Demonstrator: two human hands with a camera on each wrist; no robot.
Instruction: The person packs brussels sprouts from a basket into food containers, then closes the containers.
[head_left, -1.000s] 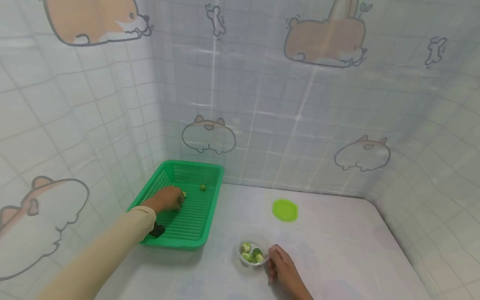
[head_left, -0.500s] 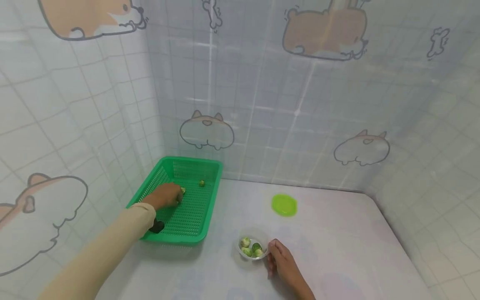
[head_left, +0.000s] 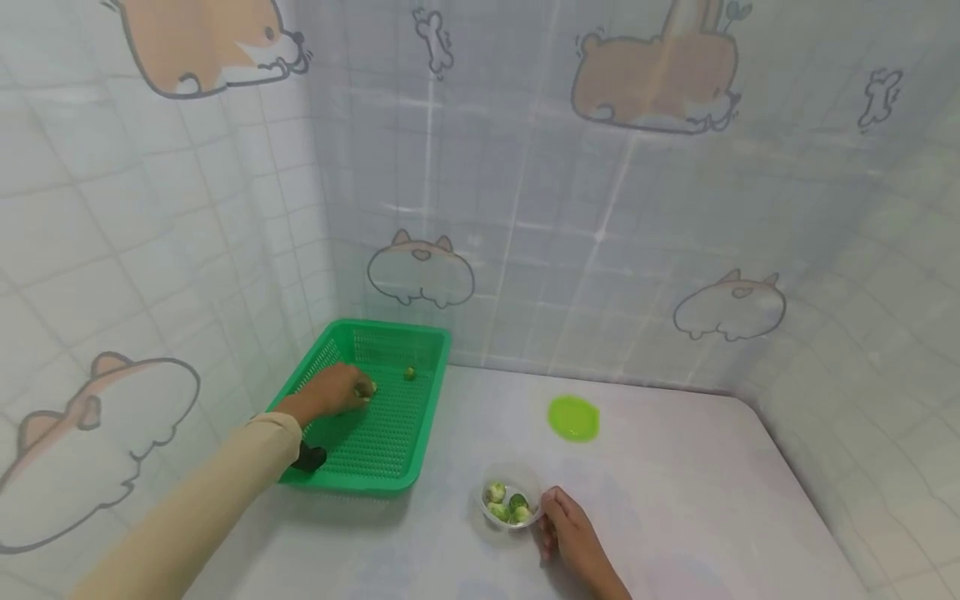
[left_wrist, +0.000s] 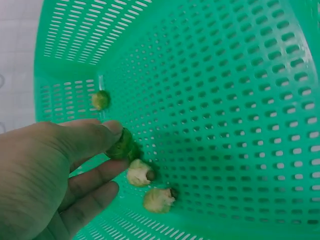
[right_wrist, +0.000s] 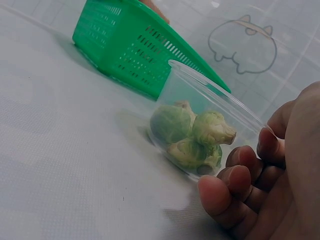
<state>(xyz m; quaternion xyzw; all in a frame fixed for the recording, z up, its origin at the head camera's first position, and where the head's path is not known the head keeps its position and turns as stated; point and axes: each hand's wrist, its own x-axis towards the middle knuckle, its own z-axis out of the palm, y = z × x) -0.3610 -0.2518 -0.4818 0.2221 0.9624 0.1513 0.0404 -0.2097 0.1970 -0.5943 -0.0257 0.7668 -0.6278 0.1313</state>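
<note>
Basket stands at ten o'clock from clear cup in head view. In left wrist view, left hand pinches one sprout, two loose sprouts at its five o'clock; in right wrist view, right hand, fingers bent, grips this cup.

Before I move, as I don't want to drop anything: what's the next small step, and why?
I'd probably lift the small round green Brussels sprout from the green perforated plastic basket toward the clear round plastic bowl: your left hand pinches it, your right hand holds the uncovered bowl, and there's room above the pale green sprouts inside.
</note>
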